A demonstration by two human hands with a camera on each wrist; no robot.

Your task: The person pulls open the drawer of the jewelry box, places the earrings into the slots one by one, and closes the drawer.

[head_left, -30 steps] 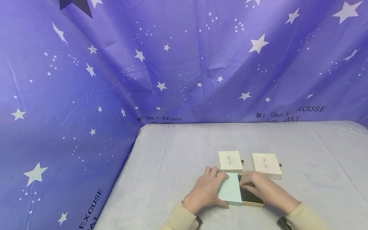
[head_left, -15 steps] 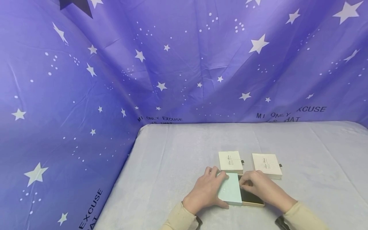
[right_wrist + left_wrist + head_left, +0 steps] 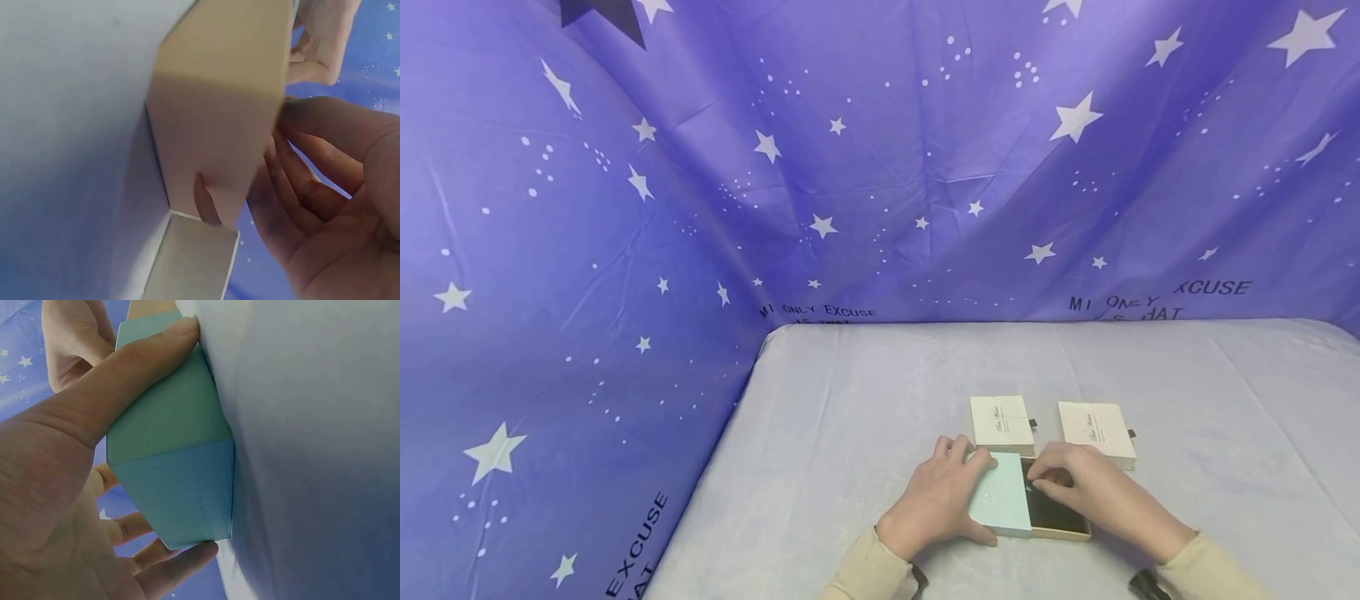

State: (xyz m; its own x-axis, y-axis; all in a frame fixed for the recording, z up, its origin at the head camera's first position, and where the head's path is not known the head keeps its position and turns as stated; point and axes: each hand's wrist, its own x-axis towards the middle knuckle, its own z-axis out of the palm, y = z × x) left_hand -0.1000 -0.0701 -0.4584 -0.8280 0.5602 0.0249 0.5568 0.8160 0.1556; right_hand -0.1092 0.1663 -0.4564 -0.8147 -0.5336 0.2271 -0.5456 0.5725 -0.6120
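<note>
My left hand (image 3: 936,504) grips the mint-green sleeve of a flat drawer box (image 3: 1000,504), thumb on the near side and fingers over the far edge. The box's tan drawer (image 3: 1060,534) is pulled partly out to the right and shows a black lining (image 3: 1054,510). Over this lining is my right hand (image 3: 1090,483), fingers bent, thumb and index tips close together. A tiny bright speck (image 3: 1028,490) shows by those fingertips; whether they pinch it I cannot tell. In the right wrist view, a brown pull tab (image 3: 205,201) sticks out of the drawer's end (image 3: 212,131).
Two cream boxes with dark print and black tabs lie behind the mint box, one at the left (image 3: 1002,419) and one at the right (image 3: 1093,429). A pale cloth (image 3: 820,467) covers the table, and a purple star-patterned curtain (image 3: 880,167) hangs behind it.
My right hand has shifted slightly to the right over the drawer, and more lining and the bright speck now show. My left hand and the mint sleeve have stayed in place.
</note>
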